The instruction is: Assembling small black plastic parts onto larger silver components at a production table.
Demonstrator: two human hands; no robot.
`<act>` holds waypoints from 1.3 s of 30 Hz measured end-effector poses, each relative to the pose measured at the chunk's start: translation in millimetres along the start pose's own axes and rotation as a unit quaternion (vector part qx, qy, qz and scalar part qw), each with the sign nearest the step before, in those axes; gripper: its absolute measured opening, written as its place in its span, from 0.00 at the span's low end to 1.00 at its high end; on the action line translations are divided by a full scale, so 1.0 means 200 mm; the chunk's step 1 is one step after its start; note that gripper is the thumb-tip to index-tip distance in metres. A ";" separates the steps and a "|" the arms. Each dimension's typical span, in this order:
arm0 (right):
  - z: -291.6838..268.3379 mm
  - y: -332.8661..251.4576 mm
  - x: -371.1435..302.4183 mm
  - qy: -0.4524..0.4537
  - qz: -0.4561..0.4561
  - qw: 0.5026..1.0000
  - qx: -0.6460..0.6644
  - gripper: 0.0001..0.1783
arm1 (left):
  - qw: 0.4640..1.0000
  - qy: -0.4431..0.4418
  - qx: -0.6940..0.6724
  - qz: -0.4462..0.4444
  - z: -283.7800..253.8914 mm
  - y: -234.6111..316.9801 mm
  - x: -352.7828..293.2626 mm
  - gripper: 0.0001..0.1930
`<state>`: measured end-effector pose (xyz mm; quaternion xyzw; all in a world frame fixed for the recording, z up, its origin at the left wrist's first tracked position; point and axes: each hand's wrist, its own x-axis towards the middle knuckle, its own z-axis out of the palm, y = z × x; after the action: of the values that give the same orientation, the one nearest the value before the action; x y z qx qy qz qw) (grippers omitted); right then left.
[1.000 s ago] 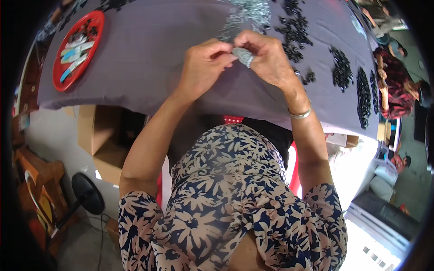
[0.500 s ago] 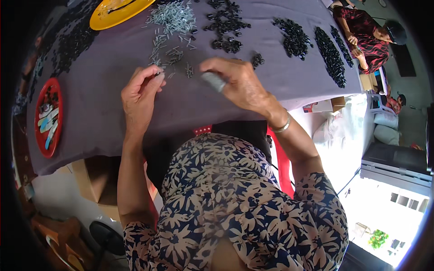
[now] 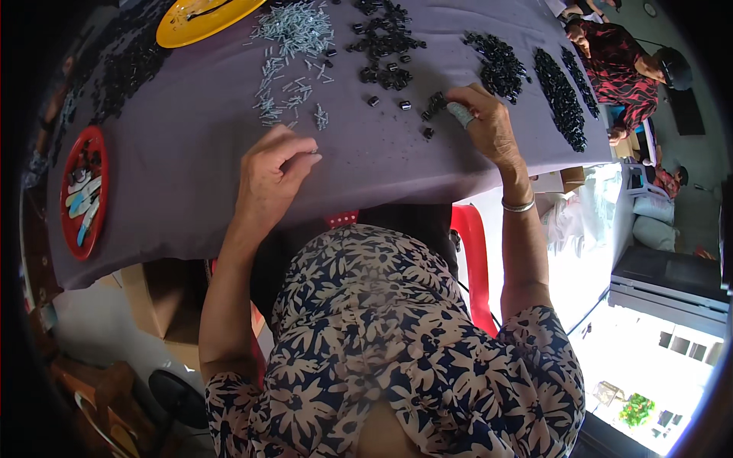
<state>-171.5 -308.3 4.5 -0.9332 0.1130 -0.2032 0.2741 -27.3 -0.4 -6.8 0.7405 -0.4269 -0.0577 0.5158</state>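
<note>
My left hand rests on the grey tablecloth just below the scattered silver screws. Its thumb and forefinger are pinched on what looks like one small screw. My right hand reaches further out, holding a small grey-blue part in its fingers. Its fingertips touch a few loose black parts. A silver bangle circles that wrist.
A bigger heap of screws and piles of black parts lie farther back. A yellow plate is top left and a red plate with pale pieces far left. Another person sits top right. A red chair and cardboard box are below the table.
My hands, joined over one part a second ago, have drawn apart. The left came away from the screws with its fingers pinched; the right moved out to the black parts.
</note>
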 end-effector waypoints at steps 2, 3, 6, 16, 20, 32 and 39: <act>0.02 0.00 0.02 0.006 -0.034 0.999 -0.011 0.11 | 1.000 0.004 0.022 0.001 0.01 -0.01 0.00 0.08; 0.02 0.01 0.02 0.013 -0.066 0.997 -0.024 0.12 | 0.999 0.006 0.041 0.004 0.02 -0.01 -0.01 0.08; 0.01 0.01 0.03 -0.014 -0.051 0.998 -0.046 0.10 | 1.000 0.007 0.028 -0.002 0.01 -0.01 0.00 0.08; -0.05 0.03 0.19 -0.126 -0.106 0.975 -0.146 0.11 | 0.999 -0.016 0.030 -0.023 0.00 -0.01 0.00 0.07; -0.05 0.03 0.18 -0.135 -0.079 0.979 -0.130 0.10 | 0.999 -0.018 0.020 -0.031 0.00 -0.01 0.00 0.07; 0.00 -0.19 0.05 -0.005 0.017 0.998 0.067 0.11 | 1.000 0.003 -0.001 -0.006 -0.01 -0.03 0.00 0.07; 0.27 -0.46 0.07 -0.144 -0.035 0.955 0.258 0.10 | 0.999 0.030 0.031 0.006 0.00 -0.06 0.00 0.07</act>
<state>-125.4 -211.3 19.3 -0.8534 -0.0165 -0.0979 0.5117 -19.2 0.5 -16.6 0.7548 -0.4177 -0.0193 0.5054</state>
